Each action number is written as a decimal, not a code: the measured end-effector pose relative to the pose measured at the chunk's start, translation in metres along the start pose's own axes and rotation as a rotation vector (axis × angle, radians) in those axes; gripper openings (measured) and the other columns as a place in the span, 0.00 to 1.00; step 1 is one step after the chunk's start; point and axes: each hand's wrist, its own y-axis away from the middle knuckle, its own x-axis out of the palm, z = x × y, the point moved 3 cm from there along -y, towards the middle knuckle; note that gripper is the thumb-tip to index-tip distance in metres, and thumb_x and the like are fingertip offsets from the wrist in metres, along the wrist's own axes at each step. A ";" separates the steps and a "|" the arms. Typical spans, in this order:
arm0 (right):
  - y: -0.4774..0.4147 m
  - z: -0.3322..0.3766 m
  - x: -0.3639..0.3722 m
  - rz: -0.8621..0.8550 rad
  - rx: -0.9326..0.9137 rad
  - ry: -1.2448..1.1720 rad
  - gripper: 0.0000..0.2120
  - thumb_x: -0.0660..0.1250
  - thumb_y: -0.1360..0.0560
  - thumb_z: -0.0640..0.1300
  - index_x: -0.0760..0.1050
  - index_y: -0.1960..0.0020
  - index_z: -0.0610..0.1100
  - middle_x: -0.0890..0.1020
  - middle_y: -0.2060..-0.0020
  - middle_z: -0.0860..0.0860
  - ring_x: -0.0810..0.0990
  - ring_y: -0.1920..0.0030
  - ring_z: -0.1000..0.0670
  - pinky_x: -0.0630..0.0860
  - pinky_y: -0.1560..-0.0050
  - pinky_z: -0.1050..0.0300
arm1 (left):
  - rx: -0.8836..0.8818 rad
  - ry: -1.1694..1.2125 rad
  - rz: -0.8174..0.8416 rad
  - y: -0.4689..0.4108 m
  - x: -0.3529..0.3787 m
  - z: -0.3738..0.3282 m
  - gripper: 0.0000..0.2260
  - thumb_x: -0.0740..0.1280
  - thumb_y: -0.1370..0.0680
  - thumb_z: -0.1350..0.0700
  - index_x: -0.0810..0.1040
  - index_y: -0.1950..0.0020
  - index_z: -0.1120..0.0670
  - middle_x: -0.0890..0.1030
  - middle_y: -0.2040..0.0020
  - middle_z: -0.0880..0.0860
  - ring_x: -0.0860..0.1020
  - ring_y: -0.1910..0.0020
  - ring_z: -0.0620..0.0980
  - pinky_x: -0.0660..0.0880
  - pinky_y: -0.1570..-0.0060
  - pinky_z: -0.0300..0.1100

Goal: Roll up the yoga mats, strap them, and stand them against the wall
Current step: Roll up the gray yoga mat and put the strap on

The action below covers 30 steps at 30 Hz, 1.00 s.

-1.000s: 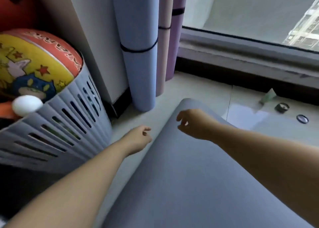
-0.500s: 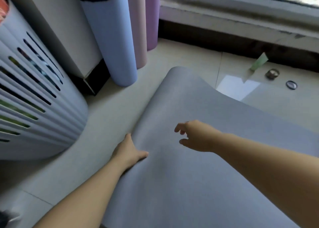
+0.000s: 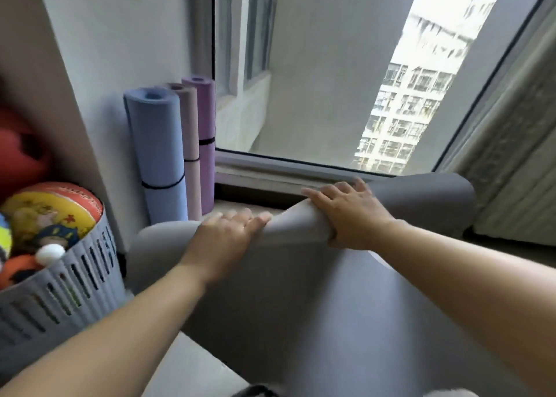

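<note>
A grey yoga mat (image 3: 316,306) lies unrolled toward me, and its far end is curled over into a loose roll (image 3: 421,198) below the window. My left hand (image 3: 228,234) presses flat on top of the roll, fingers straight. My right hand (image 3: 349,213) is draped over the roll further right, fingers spread on top and thumb tucked under the folded edge. Three rolled mats stand upright in the corner, each with a black strap: a blue mat (image 3: 156,156), a pink mat (image 3: 191,144) and a purple mat (image 3: 206,132).
A grey slotted basket (image 3: 69,291) with a colourful ball (image 3: 51,213) and other toys stands at the left, close to the roll's left end. The window sill (image 3: 270,171) runs just behind the roll. A ribbed panel (image 3: 517,162) is on the right.
The mat's far end lay flat on the floor; now it is curled into a loose roll with both hands on top. The view has tilted up toward the window.
</note>
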 end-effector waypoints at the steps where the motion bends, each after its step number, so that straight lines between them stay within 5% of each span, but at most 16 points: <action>1: 0.017 -0.010 -0.018 -0.044 0.062 -0.031 0.45 0.70 0.32 0.57 0.48 0.23 0.54 0.65 0.30 0.50 0.66 0.31 0.44 0.56 0.29 0.40 | 0.021 -0.070 -0.072 -0.011 -0.026 0.000 0.21 0.66 0.31 0.61 0.68 0.40 0.49 0.78 0.63 0.53 0.76 0.70 0.55 0.71 0.72 0.44; 4: 0.059 -0.030 -0.068 -0.231 0.199 -0.095 0.29 0.67 0.28 0.49 0.60 0.30 0.52 0.75 0.40 0.50 0.75 0.41 0.44 0.68 0.42 0.49 | -0.006 -0.217 -0.205 -0.043 -0.097 0.002 0.17 0.56 0.29 0.61 0.68 0.42 0.49 0.78 0.59 0.55 0.76 0.66 0.57 0.67 0.60 0.49; 7: 0.093 -0.036 -0.113 -0.352 0.275 -0.138 0.20 0.65 0.27 0.45 0.65 0.36 0.50 0.79 0.48 0.50 0.78 0.48 0.43 0.63 0.57 0.54 | -0.034 -0.217 -0.370 -0.069 -0.155 -0.005 0.22 0.68 0.33 0.64 0.68 0.41 0.51 0.75 0.52 0.58 0.71 0.55 0.59 0.65 0.50 0.55; 9: 0.121 -0.034 -0.136 -0.382 0.280 -0.144 0.19 0.64 0.27 0.45 0.65 0.37 0.49 0.79 0.49 0.49 0.79 0.49 0.43 0.62 0.58 0.54 | -0.030 -0.192 -0.421 -0.071 -0.184 -0.017 0.31 0.75 0.39 0.65 0.68 0.41 0.51 0.70 0.47 0.58 0.66 0.49 0.59 0.69 0.48 0.60; 12: 0.166 -0.024 -0.134 -0.305 0.245 -0.166 0.17 0.64 0.27 0.47 0.65 0.39 0.50 0.79 0.50 0.51 0.79 0.49 0.43 0.65 0.59 0.53 | -0.011 -0.201 -0.405 -0.039 -0.190 -0.048 0.32 0.76 0.39 0.64 0.68 0.40 0.51 0.67 0.44 0.56 0.66 0.45 0.59 0.62 0.44 0.59; 18: 0.243 0.018 -0.051 0.033 0.169 -0.266 0.17 0.64 0.27 0.45 0.65 0.41 0.50 0.72 0.46 0.51 0.78 0.50 0.44 0.67 0.62 0.53 | -0.055 -0.102 0.122 0.061 -0.133 -0.132 0.42 0.78 0.43 0.61 0.64 0.32 0.51 0.67 0.44 0.57 0.67 0.45 0.59 0.55 0.35 0.61; 20: 0.263 0.030 -0.028 0.130 0.139 -0.286 0.17 0.65 0.28 0.44 0.65 0.41 0.49 0.68 0.46 0.49 0.77 0.52 0.42 0.68 0.62 0.52 | -0.038 -0.075 0.429 0.080 -0.125 -0.160 0.43 0.78 0.38 0.49 0.60 0.28 0.49 0.65 0.40 0.56 0.64 0.41 0.58 0.51 0.32 0.62; 22: 0.285 0.039 -0.009 0.215 0.112 -0.341 0.17 0.65 0.28 0.43 0.66 0.41 0.48 0.67 0.46 0.49 0.76 0.53 0.43 0.69 0.62 0.52 | 0.026 -0.027 0.638 0.090 -0.121 -0.188 0.39 0.68 0.29 0.37 0.54 0.24 0.47 0.59 0.31 0.55 0.57 0.32 0.58 0.45 0.29 0.63; 26: 0.315 0.046 0.002 0.267 0.122 -0.466 0.16 0.65 0.28 0.45 0.67 0.42 0.49 0.68 0.50 0.50 0.74 0.53 0.45 0.66 0.60 0.54 | 0.190 0.232 0.640 0.082 -0.127 -0.228 0.34 0.55 0.27 0.30 0.63 0.27 0.49 0.67 0.31 0.53 0.69 0.35 0.56 0.62 0.32 0.53; 28: 0.329 0.045 0.006 0.311 0.136 -0.502 0.16 0.68 0.28 0.48 0.68 0.43 0.49 0.69 0.50 0.51 0.74 0.52 0.46 0.67 0.59 0.54 | 0.294 0.310 0.628 0.084 -0.124 -0.243 0.35 0.50 0.29 0.28 0.72 0.35 0.53 0.75 0.40 0.54 0.77 0.44 0.58 0.73 0.45 0.49; 30: 0.342 0.042 0.008 0.340 0.166 -0.525 0.22 0.71 0.30 0.54 0.68 0.40 0.50 0.69 0.48 0.51 0.74 0.49 0.47 0.70 0.56 0.54 | 0.350 0.303 0.604 0.086 -0.124 -0.255 0.35 0.49 0.30 0.28 0.74 0.41 0.54 0.76 0.45 0.53 0.79 0.49 0.57 0.72 0.57 0.45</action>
